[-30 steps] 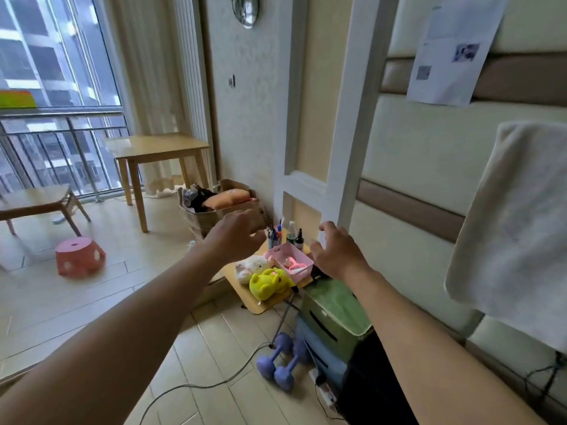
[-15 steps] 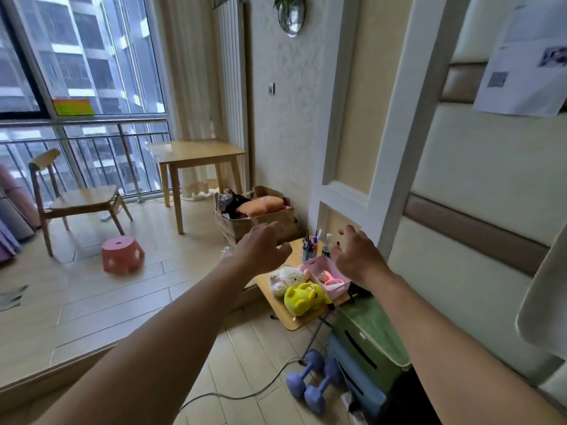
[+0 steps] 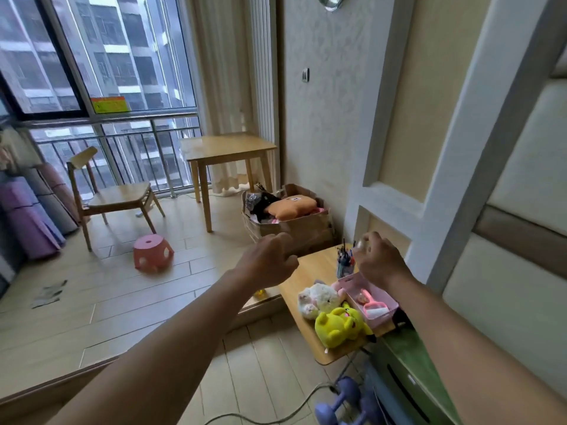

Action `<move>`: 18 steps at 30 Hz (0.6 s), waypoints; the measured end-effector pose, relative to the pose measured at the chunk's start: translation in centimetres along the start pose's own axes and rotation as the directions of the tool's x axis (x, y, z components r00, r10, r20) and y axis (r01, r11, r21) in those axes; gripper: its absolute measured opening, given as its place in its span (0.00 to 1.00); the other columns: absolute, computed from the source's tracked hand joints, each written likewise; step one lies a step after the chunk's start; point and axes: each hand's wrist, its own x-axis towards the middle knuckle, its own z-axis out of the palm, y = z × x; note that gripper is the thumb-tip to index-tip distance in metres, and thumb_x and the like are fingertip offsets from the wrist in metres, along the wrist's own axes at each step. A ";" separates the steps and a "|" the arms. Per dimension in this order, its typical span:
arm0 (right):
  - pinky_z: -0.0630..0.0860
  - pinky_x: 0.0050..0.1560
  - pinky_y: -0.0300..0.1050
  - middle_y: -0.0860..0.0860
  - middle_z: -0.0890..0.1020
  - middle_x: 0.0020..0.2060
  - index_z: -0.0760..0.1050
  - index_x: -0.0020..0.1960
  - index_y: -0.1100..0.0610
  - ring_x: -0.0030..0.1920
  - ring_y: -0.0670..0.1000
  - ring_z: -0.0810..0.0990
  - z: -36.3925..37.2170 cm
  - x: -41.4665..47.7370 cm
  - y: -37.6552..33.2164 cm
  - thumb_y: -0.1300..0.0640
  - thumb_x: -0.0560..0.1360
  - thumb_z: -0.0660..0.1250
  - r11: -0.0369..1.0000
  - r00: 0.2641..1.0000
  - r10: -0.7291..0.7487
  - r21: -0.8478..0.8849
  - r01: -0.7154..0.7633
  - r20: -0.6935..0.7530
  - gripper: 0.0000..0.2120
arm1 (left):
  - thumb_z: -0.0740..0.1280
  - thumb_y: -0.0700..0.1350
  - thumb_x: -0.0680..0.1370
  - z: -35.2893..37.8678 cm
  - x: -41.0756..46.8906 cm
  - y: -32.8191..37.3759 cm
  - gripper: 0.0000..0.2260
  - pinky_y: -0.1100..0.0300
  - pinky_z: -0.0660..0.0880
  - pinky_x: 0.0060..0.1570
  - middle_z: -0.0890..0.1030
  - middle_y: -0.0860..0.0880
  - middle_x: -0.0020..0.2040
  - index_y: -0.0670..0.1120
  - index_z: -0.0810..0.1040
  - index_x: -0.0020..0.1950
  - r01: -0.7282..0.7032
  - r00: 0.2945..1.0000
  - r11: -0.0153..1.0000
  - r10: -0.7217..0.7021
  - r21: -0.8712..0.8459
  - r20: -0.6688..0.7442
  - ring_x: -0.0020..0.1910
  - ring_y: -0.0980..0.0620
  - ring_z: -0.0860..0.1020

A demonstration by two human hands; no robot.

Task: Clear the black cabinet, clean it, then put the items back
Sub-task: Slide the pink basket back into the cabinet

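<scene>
The left hand (image 3: 266, 265) hangs in the air with its fingers curled in toward the palm and nothing visible in them. Just below and to the right of its knuckles starts the small wooden tabletop (image 3: 310, 273). The pen cup (image 3: 345, 265) stands on this, right under the tips of the right hand (image 3: 380, 262).

The right hand's fingers are bent, with a small pale object (image 3: 362, 243) at their tips. I cannot tell whether they pinch it or merely pass in front of it. Below its wrist lie the pink tray (image 3: 387, 314), a white plush (image 3: 319, 297) and a yellow Pikachu plush (image 3: 339, 328), the Pikachu right at the table's near edge.

The black cabinet cannot be made out; it may be below the right forearm, out of view.

The main risk is that a downward reach clips the pens and tips the cup, since the fingertips are so close to it. A sweeping forearm could also nudge the tray into the Pikachu and push it off the edge.
</scene>
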 end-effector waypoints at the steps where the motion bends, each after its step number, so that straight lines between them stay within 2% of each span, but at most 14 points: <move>1: 0.74 0.61 0.54 0.62 0.76 0.63 0.70 0.69 0.57 0.61 0.62 0.76 0.8 1.2 0.3 0.51 0.80 0.62 1.000 1.000 0.008 0.011 -0.009 0.014 0.20 | 0.66 0.49 0.78 0.2 1.0 -0.8 0.14 0.49 0.82 0.45 0.79 0.47 0.53 0.48 0.76 0.62 0.015 1.000 1.000 -0.015 -0.003 0.001 0.49 0.48 0.79; 4: 0.75 0.62 0.56 0.61 0.76 0.62 0.70 0.68 0.56 0.60 0.60 0.76 2.4 3.4 1.7 0.51 0.79 0.62 0.998 0.998 0.049 0.048 -0.051 0.043 0.19 | 0.67 0.47 0.79 1.5 3.8 -2.7 0.14 0.49 0.82 0.47 0.80 0.46 0.53 0.46 0.75 0.64 0.042 0.999 0.999 -0.042 -0.007 0.028 0.49 0.48 0.80; 7: 0.75 0.61 0.55 0.60 0.76 0.62 0.70 0.67 0.56 0.59 0.60 0.76 3.0 4.9 3.6 0.51 0.80 0.62 0.991 0.994 0.103 0.078 -0.106 0.042 0.18 | 0.68 0.47 0.79 3.5 7.0 -4.1 0.11 0.49 0.83 0.44 0.80 0.48 0.51 0.48 0.76 0.60 0.043 0.997 0.999 -0.043 0.000 0.068 0.47 0.49 0.80; 13: 0.69 0.52 0.44 0.61 0.75 0.64 0.68 0.70 0.57 0.61 0.60 0.76 2.5 8.1 8.4 0.50 0.81 0.62 0.962 0.965 0.263 0.075 -0.262 -0.013 0.20 | 0.68 0.52 0.77 8.9 14.8 -5.2 0.09 0.55 0.82 0.39 0.78 0.52 0.46 0.51 0.76 0.56 -0.041 0.985 0.999 0.036 0.030 0.168 0.42 0.54 0.79; 16: 0.72 0.59 0.48 0.61 0.75 0.66 0.68 0.72 0.58 0.64 0.60 0.75 2.0 9.2 10.5 0.50 0.81 0.62 0.931 0.929 0.363 0.069 -0.359 -0.065 0.22 | 0.67 0.52 0.77 11.8 18.8 -5.8 0.09 0.63 0.73 0.33 0.78 0.51 0.44 0.49 0.75 0.52 -0.109 0.974 0.992 0.096 0.056 0.204 0.38 0.55 0.75; 18: 0.72 0.62 0.49 0.61 0.75 0.66 0.68 0.72 0.58 0.65 0.60 0.75 2.0 10.0 12.1 0.51 0.80 0.62 0.903 0.898 0.429 0.069 -0.424 -0.095 0.22 | 0.68 0.51 0.78 13.3 21.5 -6.3 0.09 0.65 0.69 0.33 0.77 0.51 0.44 0.48 0.75 0.54 -0.146 0.961 0.989 0.132 0.038 0.241 0.37 0.56 0.73</move>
